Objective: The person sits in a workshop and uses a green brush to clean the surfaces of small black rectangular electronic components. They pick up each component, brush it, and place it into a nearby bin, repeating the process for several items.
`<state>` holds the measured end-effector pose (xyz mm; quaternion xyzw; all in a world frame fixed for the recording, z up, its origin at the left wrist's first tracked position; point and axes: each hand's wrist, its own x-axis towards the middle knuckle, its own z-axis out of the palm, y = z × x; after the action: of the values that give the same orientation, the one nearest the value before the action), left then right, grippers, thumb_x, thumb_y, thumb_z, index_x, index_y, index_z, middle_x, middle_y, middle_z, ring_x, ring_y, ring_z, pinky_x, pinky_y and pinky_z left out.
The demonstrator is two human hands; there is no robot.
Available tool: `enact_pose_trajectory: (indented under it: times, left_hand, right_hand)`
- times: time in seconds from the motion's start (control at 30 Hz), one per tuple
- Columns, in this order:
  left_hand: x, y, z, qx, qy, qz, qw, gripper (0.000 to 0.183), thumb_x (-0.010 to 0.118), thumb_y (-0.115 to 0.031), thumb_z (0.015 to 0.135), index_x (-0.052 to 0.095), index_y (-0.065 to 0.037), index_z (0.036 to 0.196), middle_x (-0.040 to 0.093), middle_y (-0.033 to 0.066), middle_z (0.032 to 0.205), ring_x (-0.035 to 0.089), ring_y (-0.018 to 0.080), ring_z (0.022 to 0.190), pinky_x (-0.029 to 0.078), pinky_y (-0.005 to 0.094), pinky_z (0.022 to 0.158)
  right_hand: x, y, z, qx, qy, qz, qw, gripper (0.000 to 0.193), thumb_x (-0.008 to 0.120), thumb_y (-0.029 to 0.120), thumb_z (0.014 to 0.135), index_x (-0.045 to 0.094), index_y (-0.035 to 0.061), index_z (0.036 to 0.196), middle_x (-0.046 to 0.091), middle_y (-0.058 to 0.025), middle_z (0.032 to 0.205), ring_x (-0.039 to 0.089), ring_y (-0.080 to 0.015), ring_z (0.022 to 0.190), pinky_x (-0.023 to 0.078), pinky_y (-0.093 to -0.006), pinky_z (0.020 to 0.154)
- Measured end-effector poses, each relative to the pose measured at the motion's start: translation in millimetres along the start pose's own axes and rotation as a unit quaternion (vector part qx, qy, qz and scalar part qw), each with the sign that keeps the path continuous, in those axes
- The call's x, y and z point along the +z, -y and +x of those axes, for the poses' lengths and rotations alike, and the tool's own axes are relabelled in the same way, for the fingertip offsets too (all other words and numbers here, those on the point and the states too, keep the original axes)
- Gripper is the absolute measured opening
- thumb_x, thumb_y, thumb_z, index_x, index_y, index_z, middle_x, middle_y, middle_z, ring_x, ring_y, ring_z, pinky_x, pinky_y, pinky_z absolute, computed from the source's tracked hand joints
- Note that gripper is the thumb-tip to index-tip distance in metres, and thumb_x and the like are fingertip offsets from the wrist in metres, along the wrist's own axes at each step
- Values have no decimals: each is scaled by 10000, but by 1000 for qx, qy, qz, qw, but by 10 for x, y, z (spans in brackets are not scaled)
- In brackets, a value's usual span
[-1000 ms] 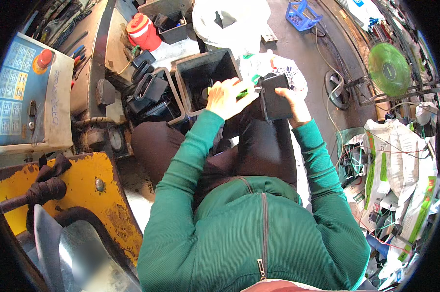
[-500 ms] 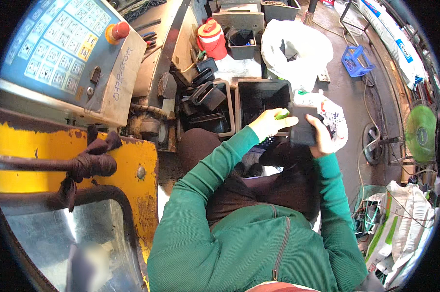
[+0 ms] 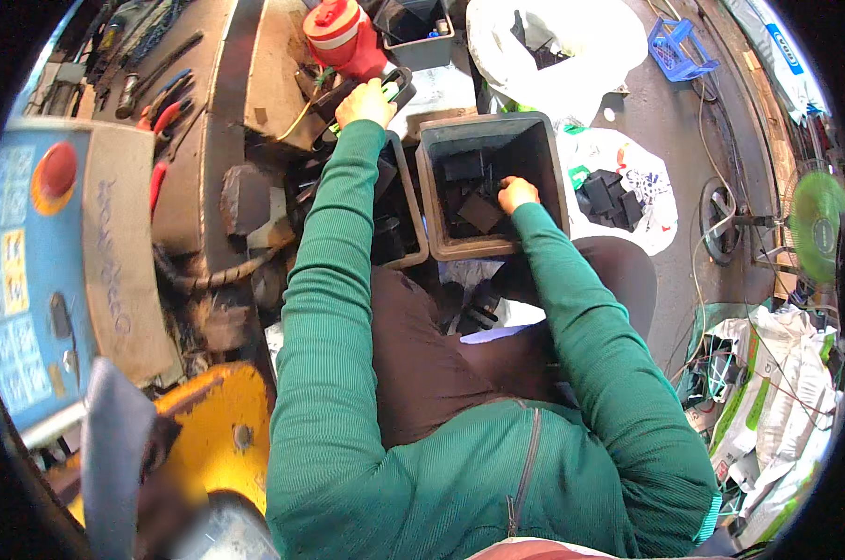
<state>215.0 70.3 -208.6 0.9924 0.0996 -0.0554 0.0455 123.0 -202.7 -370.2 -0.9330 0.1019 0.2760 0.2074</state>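
My left hand (image 3: 365, 105) reaches past the left bin (image 3: 421, 229) toward a black hollow plastic part (image 3: 399, 86), its fingers closed at the part's near side. A small green object (image 3: 390, 91) shows at its fingertips; its kind is unclear. My right hand (image 3: 518, 193) is down inside the right-hand dark bin (image 3: 491, 250), fingers curled, close to a flat black plastic piece (image 3: 479, 213) lying there. Whatever those fingers hold, if anything, is lost against the dark bin. More black parts lie in the left bin, partly behind my left arm.
Beyond the bins stand a red-and-white jug (image 3: 334, 37), a grey tub (image 3: 421, 51) and a large white sack (image 3: 558, 61). At right are a white bag of black parts (image 3: 614, 198), a blue basket (image 3: 681, 49) and a green fan (image 3: 817, 227). A control panel (image 3: 40, 271) stands left.
My left hand has moved forward and left to the black part by the jug. My right hand has gone from the white bag into the right bin. The view has shifted.
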Motion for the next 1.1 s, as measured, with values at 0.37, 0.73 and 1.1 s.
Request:
enact_pose_trajectory:
  times: [0.37,0.73,1.1]
  left_hand:
    - [325,17,298,10,-3,50,999,382,658,-354,804,597,-167,1131,633,125,1074,627,297,1002,503,441,846]
    - [-927,-142,-630,26,-98,-244,964,561,648,-453,811,556,-68,1209,636,190,1110,612,314,1052,466,398,902]
    - [-973,-962,-2505,22,143,-727,671,315,646,-214,868,567,-44,1121,528,-8,685,440,70,439,338,241,387]
  right_hand:
    - [338,-158,717,-114,19,-272,955,484,470,206,898,420,196,1380,455,-109,1380,442,-346,1263,460,-460,934]
    - [-496,174,427,-94,54,-254,961,367,605,235,820,629,61,1143,662,-162,1087,648,-298,1006,523,-399,863]
    - [-2197,-45,-2293,-257,74,584,766,326,657,185,866,542,63,1145,599,-36,941,611,-137,759,552,-312,667]
